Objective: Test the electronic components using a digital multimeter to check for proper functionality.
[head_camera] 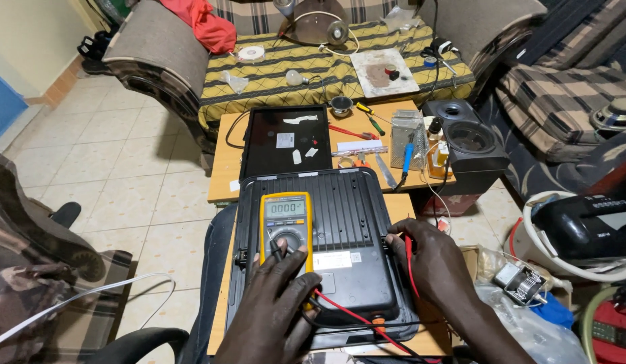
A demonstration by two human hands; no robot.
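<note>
A yellow digital multimeter (284, 214) lies on the ribbed back of a black rectangular housing (347, 222) on a wooden table. My left hand (276, 303) rests on the meter's lower end, fingers at the black probe lead plugged in by the dial. My right hand (427, 259) is at the housing's right edge and grips a red test probe (409, 253), its tip pointing toward that edge. The probe's red lead (347, 313) trails across the housing's lower part toward the meter.
A black flat panel (286, 141) lies on the table beyond the housing. Screwdrivers, pliers and a soldering iron (406, 158) sit at the table's right, next to a black speaker box (464, 138). A sofa with a yellow patterned cover (293, 67) stands behind. Bags and cables crowd the right.
</note>
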